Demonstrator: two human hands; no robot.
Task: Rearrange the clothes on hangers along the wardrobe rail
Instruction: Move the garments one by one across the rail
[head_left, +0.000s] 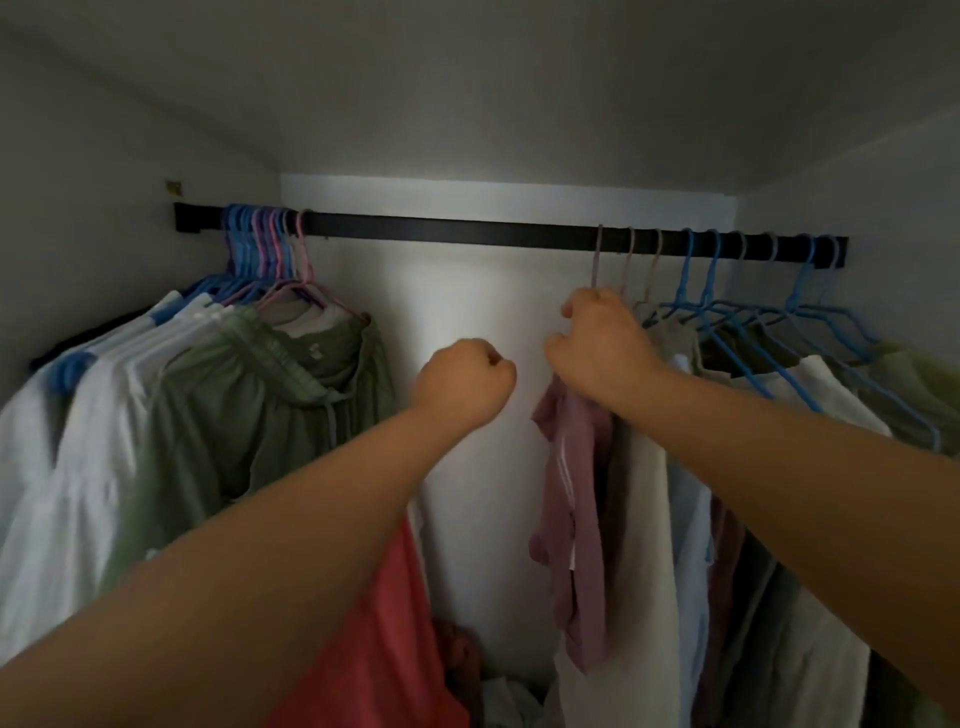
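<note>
A black rail (467, 228) spans the wardrobe. Several blue and pink hangers crowd its left end, carrying white tops and a green garment (291, 384). More hangers with clothes hang along the right half. My right hand (602, 343) grips the pink hanger (597, 254) at the left edge of the right group; a mauve garment (576, 499) hangs from it. My left hand (462, 379) is curled into a fist in the gap between the two groups and holds nothing.
A red garment (384, 634) hangs low below my left forearm. Crumpled clothes (483, 675) lie on the wardrobe floor. White walls close in left, right and behind. The middle stretch of the rail carries no hangers.
</note>
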